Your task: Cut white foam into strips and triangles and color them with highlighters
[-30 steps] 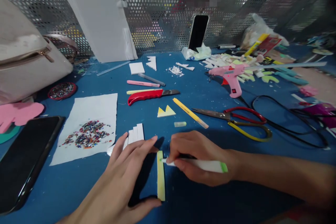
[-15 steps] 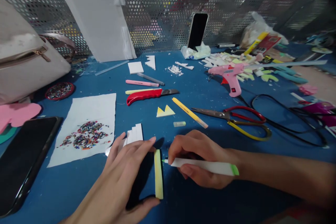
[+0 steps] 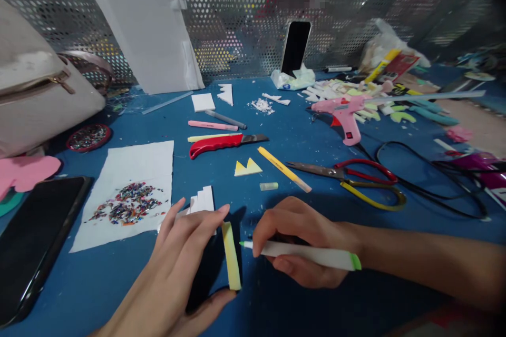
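Between the thumb and fingers of my left hand (image 3: 179,260) stands a narrow yellow strip (image 3: 231,257), pinched at its two ends. My right hand (image 3: 302,245) grips a white marker with a green end (image 3: 320,255), its green tip pointing left, a small gap away from the strip. Just beyond my left fingers lie white stepped pieces (image 3: 203,200), partly covered by the hand. A small clear-green marker cap (image 3: 269,186) and a yellow zigzag piece (image 3: 248,167) rest on the blue table in front of my hands.
Scissors (image 3: 343,172), a yellow marker (image 3: 284,169) and a red-handled knife (image 3: 221,144) lie ahead. A pink glue gun (image 3: 346,116) with a black cord sits right. Paper with beads (image 3: 158,160) and a phone (image 3: 39,247) are left; another phone (image 3: 296,47) stands at the back.
The yellow strip has shifted slightly left and tilted, its top end leaning left. The marker tip has moved a little left too. Both hands keep their hold.
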A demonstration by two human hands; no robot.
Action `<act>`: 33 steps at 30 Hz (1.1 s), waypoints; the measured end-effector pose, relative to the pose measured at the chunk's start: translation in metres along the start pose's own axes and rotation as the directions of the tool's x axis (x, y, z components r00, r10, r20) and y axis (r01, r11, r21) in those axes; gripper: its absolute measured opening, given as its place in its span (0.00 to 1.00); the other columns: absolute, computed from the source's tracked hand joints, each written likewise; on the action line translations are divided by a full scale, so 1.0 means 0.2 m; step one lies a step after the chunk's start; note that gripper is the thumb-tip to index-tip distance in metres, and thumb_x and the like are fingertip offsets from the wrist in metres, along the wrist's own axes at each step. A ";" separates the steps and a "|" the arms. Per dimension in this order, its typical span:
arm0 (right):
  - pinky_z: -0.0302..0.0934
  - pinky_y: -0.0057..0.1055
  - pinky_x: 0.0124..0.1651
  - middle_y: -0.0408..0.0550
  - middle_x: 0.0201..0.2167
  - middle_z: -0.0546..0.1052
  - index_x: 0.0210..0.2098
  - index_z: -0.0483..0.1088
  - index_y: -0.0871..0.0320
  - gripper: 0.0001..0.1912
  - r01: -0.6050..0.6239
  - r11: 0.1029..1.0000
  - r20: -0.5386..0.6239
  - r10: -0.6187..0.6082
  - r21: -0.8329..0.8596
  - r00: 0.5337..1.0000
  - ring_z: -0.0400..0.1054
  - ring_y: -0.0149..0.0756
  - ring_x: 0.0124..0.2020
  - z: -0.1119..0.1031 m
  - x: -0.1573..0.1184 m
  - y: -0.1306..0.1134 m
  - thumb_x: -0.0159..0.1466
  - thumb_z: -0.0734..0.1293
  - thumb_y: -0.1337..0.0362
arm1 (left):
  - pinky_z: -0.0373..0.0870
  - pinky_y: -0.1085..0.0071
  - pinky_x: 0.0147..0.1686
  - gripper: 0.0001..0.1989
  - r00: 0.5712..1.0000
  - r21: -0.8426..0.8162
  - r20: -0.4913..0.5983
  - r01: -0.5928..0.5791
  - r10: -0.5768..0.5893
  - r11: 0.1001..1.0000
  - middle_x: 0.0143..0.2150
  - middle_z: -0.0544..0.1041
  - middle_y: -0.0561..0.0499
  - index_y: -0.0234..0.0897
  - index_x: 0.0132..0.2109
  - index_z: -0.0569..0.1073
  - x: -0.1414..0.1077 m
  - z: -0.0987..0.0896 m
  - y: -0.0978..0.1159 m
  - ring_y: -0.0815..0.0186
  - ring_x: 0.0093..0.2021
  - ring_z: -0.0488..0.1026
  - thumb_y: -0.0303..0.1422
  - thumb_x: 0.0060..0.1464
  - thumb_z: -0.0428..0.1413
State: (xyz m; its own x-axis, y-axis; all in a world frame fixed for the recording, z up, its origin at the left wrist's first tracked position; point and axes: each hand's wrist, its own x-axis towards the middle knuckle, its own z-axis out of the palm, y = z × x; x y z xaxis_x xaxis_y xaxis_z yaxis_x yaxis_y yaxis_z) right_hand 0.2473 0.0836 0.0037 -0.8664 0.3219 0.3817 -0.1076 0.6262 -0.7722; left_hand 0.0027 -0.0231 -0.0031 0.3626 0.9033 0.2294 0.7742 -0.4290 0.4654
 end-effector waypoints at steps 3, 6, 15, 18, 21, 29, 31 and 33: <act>0.63 0.24 0.32 0.44 0.30 0.76 0.47 0.68 0.60 0.10 0.025 0.999 -0.013 -0.024 0.021 1.000 0.69 0.30 0.28 0.00 0.00 0.00 0.69 0.62 0.63 | 0.48 0.43 0.70 0.38 1.000 0.014 -0.004 -0.004 0.004 1.000 0.63 0.69 0.44 0.44 0.72 0.48 0.00 0.00 0.00 0.48 0.66 0.63 0.34 0.60 0.56; 0.64 0.26 0.35 0.45 0.30 0.75 0.46 0.69 0.61 0.10 0.053 0.997 -0.011 -0.052 0.049 0.999 0.68 0.31 0.29 0.01 0.02 0.01 0.67 0.63 0.65 | 0.46 0.42 0.70 0.39 1.000 0.014 -0.015 -0.004 0.004 1.000 0.61 0.68 0.43 0.42 0.72 0.47 0.00 0.01 0.01 0.48 0.67 0.61 0.33 0.58 0.56; 0.63 0.28 0.40 0.49 0.34 0.75 0.45 0.72 0.62 0.09 0.089 0.996 -0.061 -0.090 -0.014 0.994 0.66 0.33 0.36 0.01 0.04 0.01 0.66 0.65 0.73 | 0.46 0.43 0.70 0.46 0.999 -0.064 -0.020 0.033 -0.034 0.997 0.60 0.68 0.45 0.43 0.70 0.49 0.00 0.02 0.02 0.45 0.68 0.57 0.32 0.46 0.58; 0.62 0.28 0.41 0.49 0.34 0.75 0.45 0.72 0.62 0.06 0.011 1.000 -0.100 -0.012 -0.013 0.995 0.66 0.32 0.35 0.00 0.03 0.00 0.70 0.64 0.72 | 0.45 0.40 0.69 0.49 0.999 -0.078 0.001 0.039 -0.039 0.996 0.59 0.69 0.44 0.43 0.70 0.49 -0.01 0.02 0.02 0.43 0.69 0.56 0.31 0.42 0.59; 0.62 0.27 0.37 0.48 0.34 0.75 0.44 0.71 0.62 0.06 -0.067 0.997 -0.139 0.072 0.039 0.988 0.67 0.31 0.32 0.00 0.02 -0.01 0.72 0.63 0.68 | 0.47 0.39 0.69 0.50 0.997 -0.087 0.032 0.068 -0.065 0.994 0.60 0.70 0.45 0.44 0.71 0.48 -0.02 0.01 0.02 0.41 0.71 0.51 0.33 0.42 0.61; 0.60 0.24 0.30 0.44 0.31 0.72 0.43 0.69 0.62 0.04 -0.095 0.991 -0.096 0.104 0.091 0.990 0.66 0.27 0.27 0.01 0.01 0.00 0.71 0.64 0.67 | 0.56 0.46 0.68 0.44 0.994 -0.153 0.096 0.072 -0.058 0.986 0.60 0.73 0.51 0.50 0.69 0.56 0.00 0.00 0.01 0.45 0.65 0.67 0.38 0.46 0.62; 0.61 0.25 0.32 0.45 0.31 0.73 0.43 0.69 0.63 0.04 -0.071 0.996 -0.065 0.075 0.053 0.995 0.67 0.28 0.29 0.01 0.01 -0.01 0.71 0.65 0.68 | 0.60 0.47 0.67 0.40 0.992 -0.158 0.104 0.081 -0.065 0.984 0.58 0.75 0.53 0.53 0.69 0.57 0.00 0.00 0.00 0.48 0.61 0.72 0.36 0.50 0.59; 0.63 0.24 0.36 0.46 0.33 0.75 0.44 0.70 0.63 0.04 -0.058 0.998 -0.041 0.059 0.016 0.997 0.69 0.29 0.31 0.00 0.01 -0.01 0.70 0.66 0.69 | 0.63 0.48 0.65 0.39 0.991 -0.166 0.120 0.078 -0.058 0.983 0.55 0.77 0.54 0.54 0.70 0.56 0.01 0.01 -0.01 0.51 0.58 0.75 0.36 0.52 0.58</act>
State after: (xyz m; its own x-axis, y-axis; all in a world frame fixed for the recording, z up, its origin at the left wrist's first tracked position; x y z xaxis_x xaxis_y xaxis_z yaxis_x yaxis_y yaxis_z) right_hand 0.2449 0.0824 0.0063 -0.8503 0.3871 0.3565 -0.0648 0.5952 -0.8010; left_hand 0.0032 -0.0213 -0.0059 0.3766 0.9212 0.0973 0.7031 -0.3526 0.6175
